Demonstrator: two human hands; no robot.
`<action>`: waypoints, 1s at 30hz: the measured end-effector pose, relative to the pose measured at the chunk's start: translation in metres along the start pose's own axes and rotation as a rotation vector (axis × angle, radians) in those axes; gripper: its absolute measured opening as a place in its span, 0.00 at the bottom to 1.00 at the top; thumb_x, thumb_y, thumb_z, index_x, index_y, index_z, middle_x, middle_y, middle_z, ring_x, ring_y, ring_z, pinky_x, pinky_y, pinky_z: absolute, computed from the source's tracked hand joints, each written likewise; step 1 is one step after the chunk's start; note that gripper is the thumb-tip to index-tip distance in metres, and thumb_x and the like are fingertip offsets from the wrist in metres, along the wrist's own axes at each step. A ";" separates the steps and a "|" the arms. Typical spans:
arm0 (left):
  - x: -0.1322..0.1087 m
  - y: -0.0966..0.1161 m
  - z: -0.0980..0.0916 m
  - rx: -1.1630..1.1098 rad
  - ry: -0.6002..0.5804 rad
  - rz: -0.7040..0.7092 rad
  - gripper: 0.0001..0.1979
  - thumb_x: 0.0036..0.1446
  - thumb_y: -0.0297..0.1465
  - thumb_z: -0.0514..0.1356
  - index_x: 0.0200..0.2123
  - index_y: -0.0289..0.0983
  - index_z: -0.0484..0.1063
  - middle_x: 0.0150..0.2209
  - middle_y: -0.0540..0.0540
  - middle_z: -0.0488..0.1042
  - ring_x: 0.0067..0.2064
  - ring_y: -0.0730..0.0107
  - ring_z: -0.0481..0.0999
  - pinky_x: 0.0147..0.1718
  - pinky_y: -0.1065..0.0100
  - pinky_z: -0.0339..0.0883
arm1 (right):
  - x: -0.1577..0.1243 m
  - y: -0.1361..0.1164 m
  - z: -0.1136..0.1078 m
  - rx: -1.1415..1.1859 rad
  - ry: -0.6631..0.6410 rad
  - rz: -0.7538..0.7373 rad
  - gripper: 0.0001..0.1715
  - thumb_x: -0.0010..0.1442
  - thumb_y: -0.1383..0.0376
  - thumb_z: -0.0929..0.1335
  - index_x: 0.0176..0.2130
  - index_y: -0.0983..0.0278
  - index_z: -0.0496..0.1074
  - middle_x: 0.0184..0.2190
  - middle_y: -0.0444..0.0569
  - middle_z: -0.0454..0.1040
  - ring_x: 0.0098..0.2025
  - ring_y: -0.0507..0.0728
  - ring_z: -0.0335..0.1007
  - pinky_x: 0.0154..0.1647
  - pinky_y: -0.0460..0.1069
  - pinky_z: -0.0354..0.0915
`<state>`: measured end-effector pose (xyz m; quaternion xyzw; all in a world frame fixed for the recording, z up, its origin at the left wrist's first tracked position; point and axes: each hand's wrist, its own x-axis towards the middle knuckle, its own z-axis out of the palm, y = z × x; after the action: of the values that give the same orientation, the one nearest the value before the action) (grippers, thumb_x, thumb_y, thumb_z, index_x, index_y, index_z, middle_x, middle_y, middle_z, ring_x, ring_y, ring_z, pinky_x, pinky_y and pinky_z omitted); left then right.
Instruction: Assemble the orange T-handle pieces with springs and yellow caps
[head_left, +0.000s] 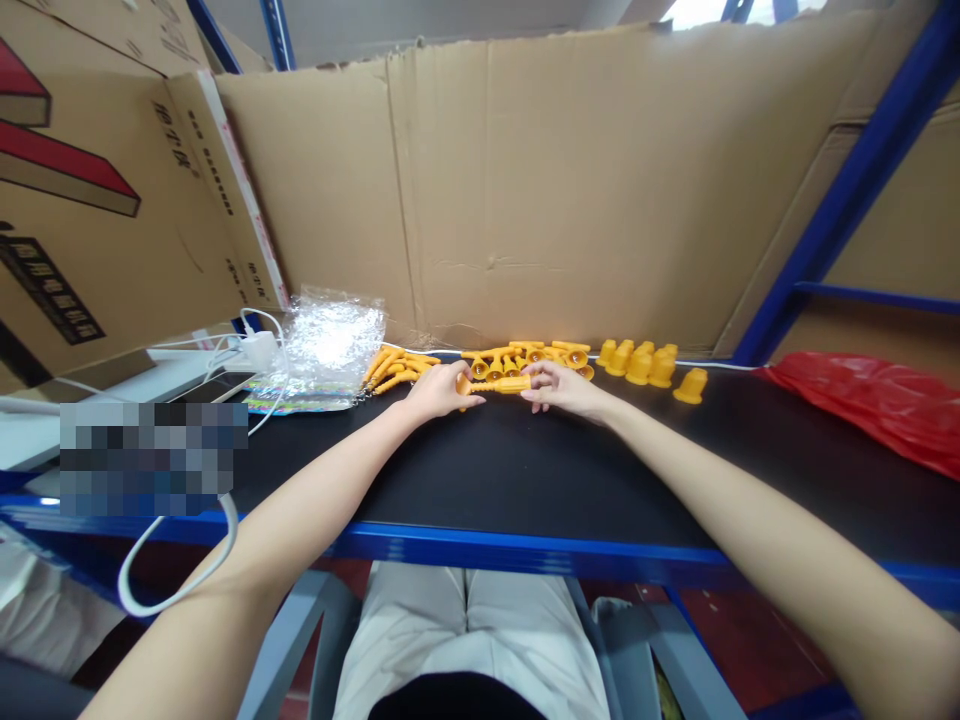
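Between my two hands, above the black table surface, lies a yellow-orange plastic piece, roughly level, with a ribbed thin part at the left and a thicker barrel at the right. My left hand is closed with thumb and fingers around its left end, where a rounded cup-like part shows. The fingertips of my right hand pinch its right end. Just behind the hands lie several yellow cup-ended pieces, partly hidden. Left of my left hand is a pile of slim yellow sticks.
Several yellow flanged caps stand at the right, beside a red plastic bag. Clear plastic bags, a white charger and cables are at the left. A cardboard wall closes the back; a blue rail edges the front.
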<state>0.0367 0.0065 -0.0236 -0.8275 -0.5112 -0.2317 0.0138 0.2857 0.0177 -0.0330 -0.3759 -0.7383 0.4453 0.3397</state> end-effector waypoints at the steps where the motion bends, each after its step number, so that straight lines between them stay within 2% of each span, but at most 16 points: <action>1: 0.000 0.001 0.000 -0.004 0.002 -0.001 0.22 0.46 0.46 0.63 0.40 0.37 0.69 0.29 0.49 0.73 0.32 0.66 0.72 0.31 0.69 0.61 | 0.000 0.000 0.001 0.002 0.001 -0.005 0.26 0.46 0.58 0.74 0.41 0.62 0.61 0.30 0.43 0.71 0.25 0.50 0.70 0.28 0.47 0.64; 3: -0.001 0.002 0.000 -0.006 0.006 -0.003 0.22 0.46 0.46 0.63 0.40 0.37 0.69 0.29 0.48 0.73 0.32 0.66 0.72 0.31 0.69 0.61 | 0.000 -0.002 0.003 -0.002 0.015 -0.016 0.25 0.45 0.57 0.74 0.38 0.62 0.61 0.30 0.43 0.72 0.25 0.50 0.70 0.28 0.48 0.65; 7: -0.003 0.005 -0.002 0.003 0.037 0.004 0.22 0.47 0.45 0.63 0.40 0.37 0.69 0.30 0.48 0.73 0.33 0.66 0.72 0.33 0.68 0.61 | -0.004 -0.009 0.005 -0.068 0.048 -0.005 0.21 0.51 0.51 0.71 0.33 0.64 0.63 0.30 0.50 0.76 0.22 0.49 0.69 0.28 0.48 0.65; 10: -0.004 0.006 -0.002 0.014 0.064 0.020 0.21 0.47 0.45 0.63 0.40 0.37 0.68 0.30 0.48 0.73 0.34 0.65 0.72 0.34 0.68 0.62 | -0.006 -0.013 0.005 -0.099 0.057 0.020 0.24 0.52 0.47 0.68 0.33 0.66 0.66 0.30 0.53 0.78 0.20 0.49 0.68 0.26 0.48 0.65; 19: -0.005 0.007 0.000 0.037 0.065 0.042 0.20 0.49 0.45 0.62 0.41 0.38 0.68 0.31 0.47 0.74 0.36 0.63 0.73 0.34 0.67 0.62 | -0.007 -0.014 0.008 -0.134 0.044 0.060 0.29 0.54 0.43 0.65 0.27 0.67 0.68 0.22 0.52 0.76 0.15 0.49 0.65 0.20 0.46 0.59; 30: -0.005 0.009 -0.002 0.070 0.057 0.024 0.18 0.50 0.44 0.61 0.40 0.39 0.68 0.32 0.47 0.74 0.37 0.62 0.74 0.32 0.68 0.61 | -0.005 -0.011 0.007 -0.112 0.024 0.104 0.28 0.54 0.43 0.64 0.28 0.66 0.67 0.24 0.51 0.76 0.17 0.48 0.66 0.19 0.45 0.58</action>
<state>0.0420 -0.0029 -0.0218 -0.8256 -0.5086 -0.2369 0.0602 0.2797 0.0073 -0.0262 -0.4375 -0.7372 0.4160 0.3034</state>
